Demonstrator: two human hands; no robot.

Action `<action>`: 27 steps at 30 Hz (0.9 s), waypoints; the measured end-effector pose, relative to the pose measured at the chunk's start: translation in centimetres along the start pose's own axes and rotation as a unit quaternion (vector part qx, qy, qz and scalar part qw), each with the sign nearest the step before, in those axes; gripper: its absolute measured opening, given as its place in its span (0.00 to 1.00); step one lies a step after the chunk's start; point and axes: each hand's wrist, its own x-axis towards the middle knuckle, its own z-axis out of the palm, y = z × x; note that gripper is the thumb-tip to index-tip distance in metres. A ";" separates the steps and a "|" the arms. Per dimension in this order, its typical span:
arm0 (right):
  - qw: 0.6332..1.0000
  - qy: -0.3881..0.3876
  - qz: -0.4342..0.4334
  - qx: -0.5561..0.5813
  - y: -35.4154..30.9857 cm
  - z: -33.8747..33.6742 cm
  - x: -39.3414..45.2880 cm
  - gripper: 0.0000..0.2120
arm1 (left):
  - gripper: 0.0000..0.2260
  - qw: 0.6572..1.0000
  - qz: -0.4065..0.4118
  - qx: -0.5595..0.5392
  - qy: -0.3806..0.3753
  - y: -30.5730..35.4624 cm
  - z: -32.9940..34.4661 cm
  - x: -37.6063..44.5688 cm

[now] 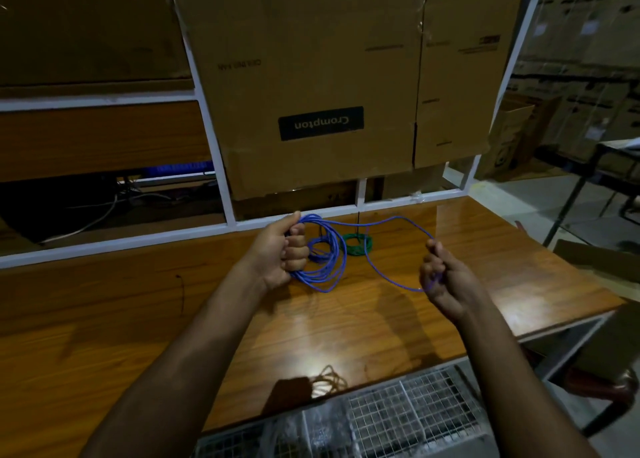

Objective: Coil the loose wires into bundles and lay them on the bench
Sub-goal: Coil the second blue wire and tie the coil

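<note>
Gripping looped blue wire point(325, 256); glossy wooden bench point(138, 319).

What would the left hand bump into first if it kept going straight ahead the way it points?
Probably the white metal frame rail at the back of the shiny wooden bench. The left hand, gripping the coiled blue wire, points up and away toward it. Depth is hard to judge.
</note>
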 end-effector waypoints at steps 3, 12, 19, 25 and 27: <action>0.935 0.144 -0.095 -0.309 0.7 0.8 0.4 0.10 | 0.22 1.000 -0.001 -0.003 -0.001 -0.9 0.4 0.3; 0.278 -0.061 -0.057 -0.957 4.6 8.3 -4.3 0.12 | 0.18 0.997 0.053 -0.035 0.038 -2.4 1.9 1.2; 0.296 -0.214 -0.130 -0.922 4.3 11.4 -4.3 0.07 | 0.18 0.997 0.062 0.034 0.030 -3.8 2.6 1.2; 0.298 -0.269 -0.316 -0.860 2.3 11.7 -3.8 0.07 | 0.17 0.983 0.116 0.143 0.028 -4.4 3.0 0.6; 0.283 -0.252 -0.377 -0.845 1.6 11.5 -3.8 0.05 | 0.16 0.969 0.148 0.196 0.025 -4.2 3.2 0.5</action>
